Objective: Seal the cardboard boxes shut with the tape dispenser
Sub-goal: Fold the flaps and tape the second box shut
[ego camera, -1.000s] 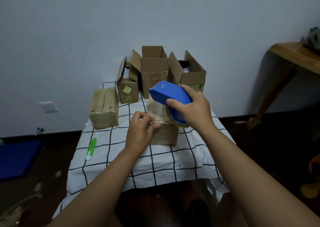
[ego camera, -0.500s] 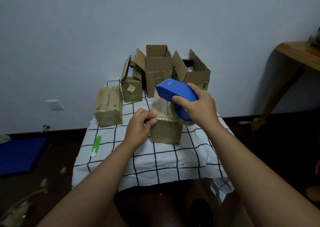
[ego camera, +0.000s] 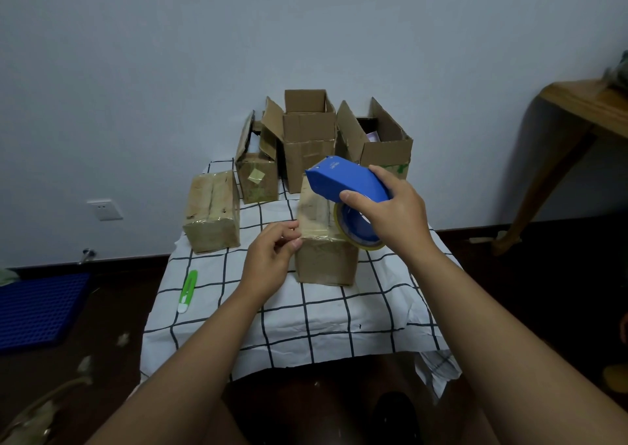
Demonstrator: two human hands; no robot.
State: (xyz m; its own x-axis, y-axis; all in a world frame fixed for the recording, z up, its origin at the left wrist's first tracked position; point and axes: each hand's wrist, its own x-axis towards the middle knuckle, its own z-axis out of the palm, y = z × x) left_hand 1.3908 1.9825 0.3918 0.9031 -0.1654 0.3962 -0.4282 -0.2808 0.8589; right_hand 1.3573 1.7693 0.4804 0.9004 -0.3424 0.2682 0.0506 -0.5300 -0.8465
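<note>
Since a second ago the left hand (ego camera: 268,263) has slid off the box top to its near left corner, while the tape dispenser (ego camera: 346,186) has hardly shifted. Blue and wedge-shaped, the dispenser lies with its long axis slanting from the right hand (ego camera: 394,216) up and left, its blunt nose toward the far left over the cardboard box (ego camera: 324,240). A yellowish tape roll (ego camera: 356,232) hangs beneath it, against the box's right top edge. The right fingers curl round the dispenser's rear; the left fingers are bent, their tips pinched at the box's top left edge. This closed box stands mid-table on a checked cloth (ego camera: 306,322), glossy tape across its top. Behind stand three open boxes (ego camera: 307,138); to the left a taped box (ego camera: 212,211) and green cutter (ego camera: 188,290).
</note>
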